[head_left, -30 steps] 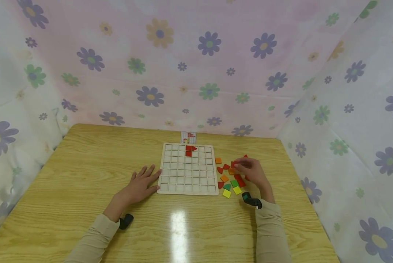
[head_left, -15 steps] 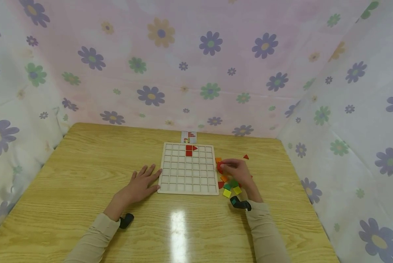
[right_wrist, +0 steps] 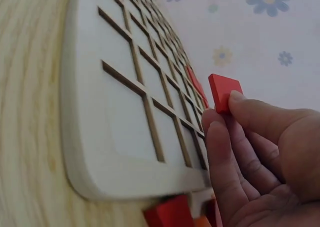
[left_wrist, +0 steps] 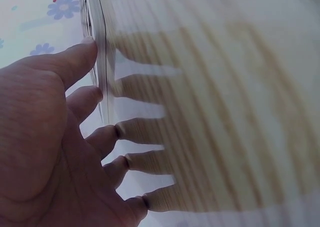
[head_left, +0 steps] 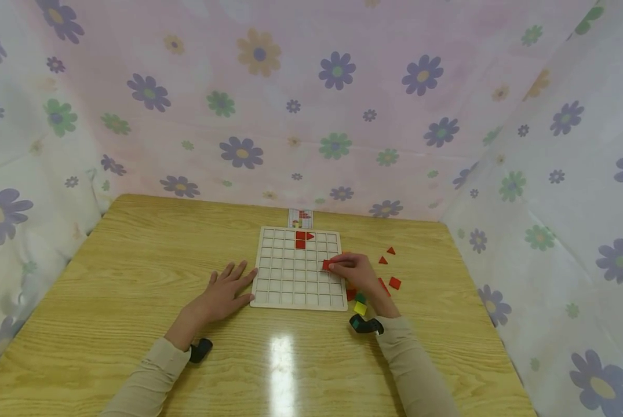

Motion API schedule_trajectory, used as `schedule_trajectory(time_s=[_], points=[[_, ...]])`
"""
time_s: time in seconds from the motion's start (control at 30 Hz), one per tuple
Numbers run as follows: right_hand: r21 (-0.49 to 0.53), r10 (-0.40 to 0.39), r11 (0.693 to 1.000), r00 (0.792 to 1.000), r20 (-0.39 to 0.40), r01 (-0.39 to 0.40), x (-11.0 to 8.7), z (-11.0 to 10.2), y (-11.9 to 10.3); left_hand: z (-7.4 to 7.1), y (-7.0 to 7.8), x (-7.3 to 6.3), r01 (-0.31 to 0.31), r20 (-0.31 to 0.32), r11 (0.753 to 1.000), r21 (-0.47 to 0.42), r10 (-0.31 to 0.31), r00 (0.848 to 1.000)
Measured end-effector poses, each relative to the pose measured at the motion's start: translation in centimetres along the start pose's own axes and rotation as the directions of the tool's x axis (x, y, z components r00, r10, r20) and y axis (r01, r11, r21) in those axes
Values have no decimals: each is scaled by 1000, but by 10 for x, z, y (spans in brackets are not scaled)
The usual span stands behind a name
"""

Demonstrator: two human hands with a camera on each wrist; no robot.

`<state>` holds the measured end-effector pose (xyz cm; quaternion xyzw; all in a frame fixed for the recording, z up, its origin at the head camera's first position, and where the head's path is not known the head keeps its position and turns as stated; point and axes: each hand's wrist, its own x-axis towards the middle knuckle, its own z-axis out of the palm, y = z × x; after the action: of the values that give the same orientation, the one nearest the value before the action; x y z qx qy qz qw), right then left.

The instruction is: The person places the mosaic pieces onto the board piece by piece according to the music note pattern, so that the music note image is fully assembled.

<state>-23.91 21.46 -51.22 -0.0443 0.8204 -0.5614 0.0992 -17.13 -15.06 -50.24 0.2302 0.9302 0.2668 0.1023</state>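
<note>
My right hand (head_left: 362,277) pinches a red square tile (right_wrist: 224,91) between thumb and fingers, held above the right part of the wooden grid board (head_left: 285,288). Near the board's top edge, two red squares (head_left: 301,244) sit one above the other in the cells. A red triangle (head_left: 310,236) points right beside the upper one. My left hand (head_left: 217,298) lies on the table with spread fingers. Its thumb and forefinger touch the board's left edge, as the left wrist view also shows.
Behind the board lies a small pattern card (head_left: 301,218). Loose pieces lie right of the board: two red triangles (head_left: 383,260), a red square (head_left: 395,283), a yellow tile (head_left: 360,307) and a green piece (head_left: 361,297). My right hand hides others. Flowered cloth (head_left: 311,116) surrounds the table.
My right hand has moved left from the loose pieces to over the board, carrying the red square tile. A red triangle and a red square are uncovered behind it. My left hand stays put.
</note>
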Motion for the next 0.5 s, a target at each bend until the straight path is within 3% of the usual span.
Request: schedule_trajectory(time_s=[0.5], points=[[-8,-12,1000,999,-47,12,13,20,-9,1,-2,1,8,4,1000,13,-8,1000]])
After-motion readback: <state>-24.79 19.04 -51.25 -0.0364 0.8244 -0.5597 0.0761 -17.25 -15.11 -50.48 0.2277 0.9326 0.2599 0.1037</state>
